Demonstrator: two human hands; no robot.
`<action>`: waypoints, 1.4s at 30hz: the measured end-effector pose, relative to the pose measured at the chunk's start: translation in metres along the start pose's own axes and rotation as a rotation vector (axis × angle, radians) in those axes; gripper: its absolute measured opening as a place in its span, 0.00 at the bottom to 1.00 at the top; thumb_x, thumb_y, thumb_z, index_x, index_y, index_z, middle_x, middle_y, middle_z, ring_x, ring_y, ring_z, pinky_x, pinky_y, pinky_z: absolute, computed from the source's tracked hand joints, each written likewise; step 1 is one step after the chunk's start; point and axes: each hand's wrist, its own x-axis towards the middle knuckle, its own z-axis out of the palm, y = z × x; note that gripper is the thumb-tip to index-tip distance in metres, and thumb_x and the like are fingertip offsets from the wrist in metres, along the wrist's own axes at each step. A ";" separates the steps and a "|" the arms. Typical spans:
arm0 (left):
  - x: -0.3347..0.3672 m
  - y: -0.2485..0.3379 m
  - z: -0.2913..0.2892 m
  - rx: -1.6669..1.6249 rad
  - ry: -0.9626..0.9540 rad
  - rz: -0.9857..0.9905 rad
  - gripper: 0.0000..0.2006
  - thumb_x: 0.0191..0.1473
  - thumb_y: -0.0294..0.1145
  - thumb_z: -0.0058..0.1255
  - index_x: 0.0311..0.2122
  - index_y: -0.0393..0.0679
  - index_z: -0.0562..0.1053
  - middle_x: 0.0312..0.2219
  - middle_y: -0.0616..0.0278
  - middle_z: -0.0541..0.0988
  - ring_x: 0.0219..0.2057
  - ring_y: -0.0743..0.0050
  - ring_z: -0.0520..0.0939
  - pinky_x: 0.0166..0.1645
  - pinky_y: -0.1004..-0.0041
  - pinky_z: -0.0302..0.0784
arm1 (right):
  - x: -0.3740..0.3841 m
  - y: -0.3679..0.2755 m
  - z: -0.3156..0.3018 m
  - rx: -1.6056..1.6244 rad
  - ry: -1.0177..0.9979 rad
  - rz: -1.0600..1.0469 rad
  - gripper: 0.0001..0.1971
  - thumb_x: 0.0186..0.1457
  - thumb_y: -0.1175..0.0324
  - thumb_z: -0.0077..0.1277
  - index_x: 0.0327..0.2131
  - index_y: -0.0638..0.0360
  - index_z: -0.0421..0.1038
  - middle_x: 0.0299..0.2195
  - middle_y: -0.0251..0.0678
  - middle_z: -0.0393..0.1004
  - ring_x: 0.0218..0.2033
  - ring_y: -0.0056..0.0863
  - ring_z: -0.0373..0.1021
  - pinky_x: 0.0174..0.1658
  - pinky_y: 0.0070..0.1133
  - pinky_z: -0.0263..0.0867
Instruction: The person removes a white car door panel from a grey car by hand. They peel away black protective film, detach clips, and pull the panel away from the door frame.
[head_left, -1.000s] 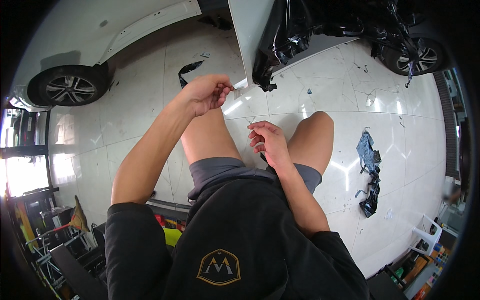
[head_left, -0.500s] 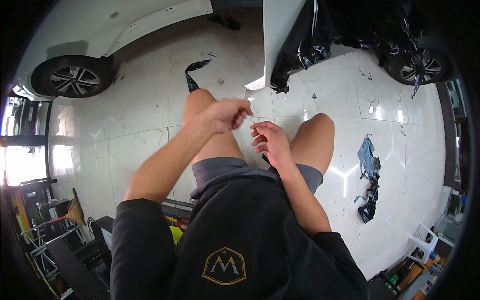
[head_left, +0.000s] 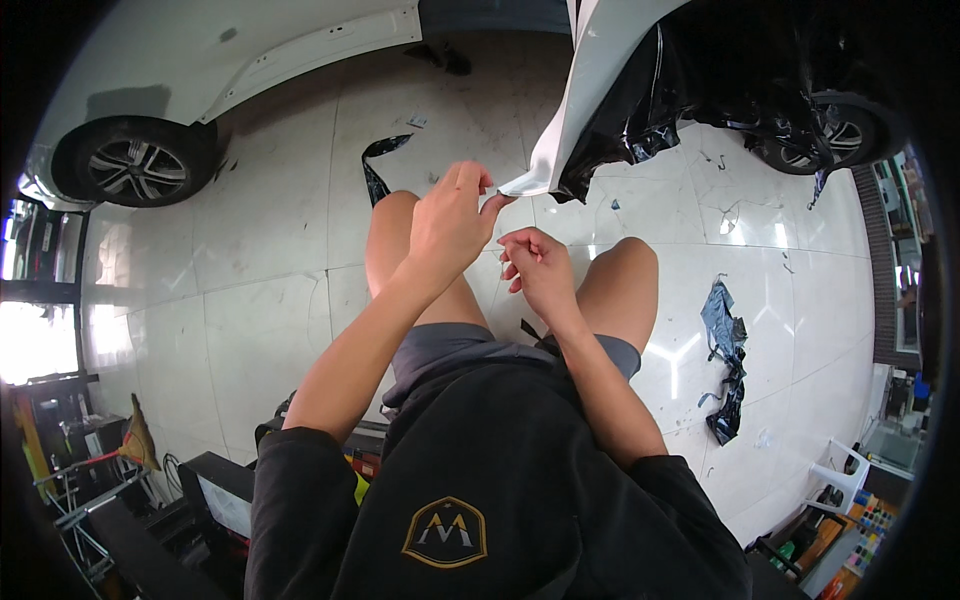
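Note:
My left hand [head_left: 448, 218] reaches up to the lower corner of a white car door [head_left: 548, 165]. Its thumb and forefinger close around the pointed tip of that corner; exactly how firm the contact is, I cannot see. Glossy black film [head_left: 625, 120] hangs crumpled along the door's inner side. Between my knees, my right hand [head_left: 543, 270] is held with curled fingers, thumb and fingertips drawn together. Whatever may be in its pinch is hidden or too small to make out.
On the tiled floor lie a curled black film strip [head_left: 378, 165] and a crumpled blue-black film piece [head_left: 728, 360]. A car wheel [head_left: 138, 172] stands at far left, another [head_left: 838, 140] at far right. Lower right holds a white stool [head_left: 842, 478]; lower left, a broom [head_left: 138, 438].
My left hand has moved up from near my right hand to the door corner, turning as it went. My right hand has shifted slightly and curled more. The view has tilted a little.

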 end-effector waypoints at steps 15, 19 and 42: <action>-0.001 0.004 0.004 0.285 0.055 0.231 0.08 0.55 0.33 0.55 0.26 0.44 0.75 0.24 0.60 0.79 0.27 0.59 0.82 0.27 0.61 0.77 | -0.017 0.025 -0.008 0.016 0.000 0.111 0.08 0.63 0.68 0.50 0.40 0.61 0.77 0.28 0.29 0.74 0.24 0.16 0.71 0.23 0.16 0.66; 0.000 0.006 0.002 0.276 0.075 0.285 0.09 0.54 0.33 0.56 0.24 0.43 0.75 0.22 0.61 0.78 0.24 0.59 0.82 0.26 0.62 0.75 | -0.018 0.027 -0.010 0.018 -0.014 0.115 0.08 0.63 0.68 0.51 0.40 0.61 0.77 0.28 0.29 0.74 0.24 0.16 0.71 0.24 0.17 0.67; -0.033 -0.028 0.033 -0.129 0.066 -0.358 0.12 0.58 0.39 0.55 0.29 0.40 0.77 0.26 0.53 0.81 0.25 0.53 0.81 0.32 0.58 0.76 | 0.014 -0.004 0.002 -0.207 0.242 -0.460 0.07 0.63 0.73 0.52 0.42 0.65 0.76 0.28 0.32 0.77 0.25 0.16 0.73 0.25 0.17 0.68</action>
